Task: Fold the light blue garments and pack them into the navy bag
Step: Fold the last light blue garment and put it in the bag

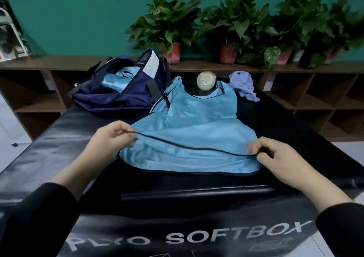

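Black mat (59,150) lies bare left of the garment (189,138); a can (206,80) stands behind it.

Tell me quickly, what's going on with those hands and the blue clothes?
Both hands, left hand and right hand, pinching the hem of the light blue garment. Navy bag open, blue cloth inside. Can at garment's neckline.

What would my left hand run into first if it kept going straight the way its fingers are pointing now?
Most likely the light blue garment. The left hand, pinching the dark trimmed edge, points right and slightly away, straight over that cloth. Beyond it lies the lilac cloth, though depth is hard to judge from one view.
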